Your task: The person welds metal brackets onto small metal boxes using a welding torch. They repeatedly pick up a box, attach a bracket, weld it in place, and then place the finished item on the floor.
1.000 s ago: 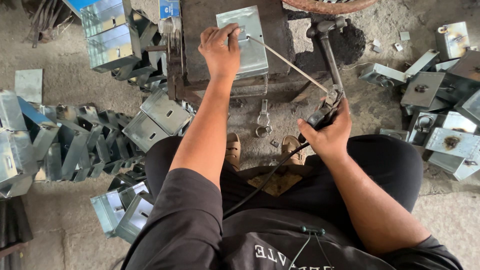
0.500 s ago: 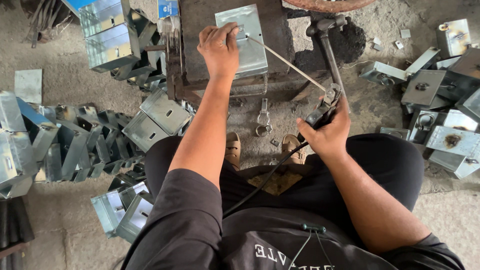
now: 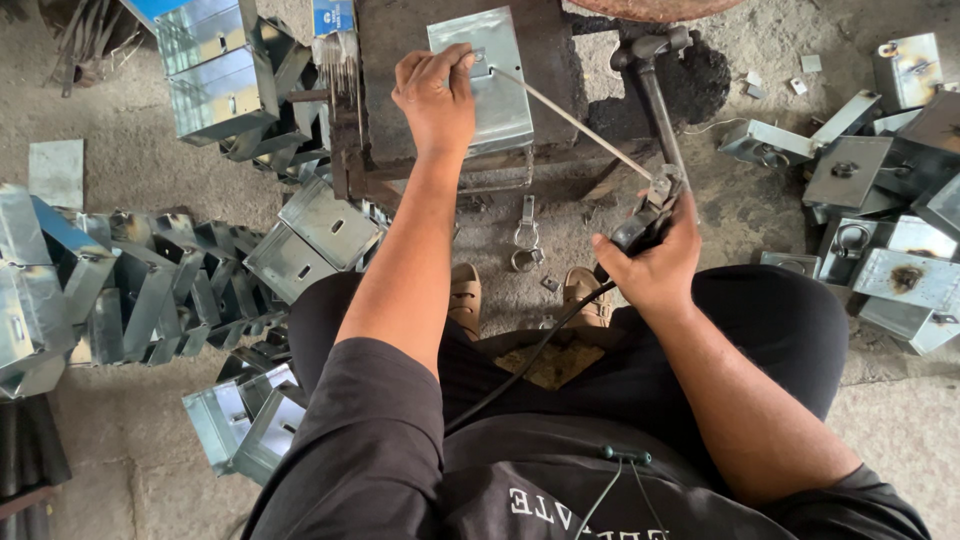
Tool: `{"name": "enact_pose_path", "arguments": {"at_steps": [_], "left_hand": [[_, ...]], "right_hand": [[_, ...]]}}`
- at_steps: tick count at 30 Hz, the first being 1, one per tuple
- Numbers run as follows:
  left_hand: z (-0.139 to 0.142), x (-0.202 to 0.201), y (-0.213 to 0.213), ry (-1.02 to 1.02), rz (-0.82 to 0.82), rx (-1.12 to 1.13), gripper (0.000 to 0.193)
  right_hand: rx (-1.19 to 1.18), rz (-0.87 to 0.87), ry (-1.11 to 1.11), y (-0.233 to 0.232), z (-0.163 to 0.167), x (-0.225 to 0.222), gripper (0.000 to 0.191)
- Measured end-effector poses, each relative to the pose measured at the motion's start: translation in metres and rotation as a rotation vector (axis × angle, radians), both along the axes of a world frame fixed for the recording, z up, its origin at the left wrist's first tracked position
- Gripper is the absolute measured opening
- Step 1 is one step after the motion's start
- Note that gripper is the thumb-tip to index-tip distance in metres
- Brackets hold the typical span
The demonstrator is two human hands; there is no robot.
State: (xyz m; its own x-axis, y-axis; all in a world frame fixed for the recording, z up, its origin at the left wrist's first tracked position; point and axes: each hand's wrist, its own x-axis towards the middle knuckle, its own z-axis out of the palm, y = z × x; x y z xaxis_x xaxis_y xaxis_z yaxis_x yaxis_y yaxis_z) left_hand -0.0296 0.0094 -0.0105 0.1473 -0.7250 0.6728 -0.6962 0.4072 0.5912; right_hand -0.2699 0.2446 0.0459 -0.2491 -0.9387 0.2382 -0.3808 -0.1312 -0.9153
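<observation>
Metal box (image 3: 483, 75) lies flat on dark bench (image 3: 400, 60), 12 o'clock. Left hand (image 3: 435, 95) presses on box, fingers pinching rod (image 3: 570, 120) tip. Right hand (image 3: 655, 265) clenched around rod holder (image 3: 645, 215), 3 o'clock. Risk: fingers beside rod tip likely burn; box could slide if pressure eases.

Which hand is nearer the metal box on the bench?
Left. The left hand rests on the metal box; the right hand is well below it to the right, gripping the electrode holder.
</observation>
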Motion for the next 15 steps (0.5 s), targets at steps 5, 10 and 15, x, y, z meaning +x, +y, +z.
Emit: {"name": "enact_pose_path", "arguments": {"at_steps": [5,10,15], "left_hand": [[-0.010,-0.002,-0.002,-0.099,0.077,0.041,0.013],[-0.019,0.002,-0.008,-0.055,0.070,0.129,0.015],[-0.022,-0.001,-0.009,-0.005,0.043,0.024,0.015]], "right_hand": [[-0.095,0.040,-0.045,-0.002,-0.004,0.002,0.055],[-0.102,0.032,-0.047,-0.003,-0.006,0.000,0.058],[-0.112,0.061,-0.075,-0.002,-0.007,0.000,0.060]]}}
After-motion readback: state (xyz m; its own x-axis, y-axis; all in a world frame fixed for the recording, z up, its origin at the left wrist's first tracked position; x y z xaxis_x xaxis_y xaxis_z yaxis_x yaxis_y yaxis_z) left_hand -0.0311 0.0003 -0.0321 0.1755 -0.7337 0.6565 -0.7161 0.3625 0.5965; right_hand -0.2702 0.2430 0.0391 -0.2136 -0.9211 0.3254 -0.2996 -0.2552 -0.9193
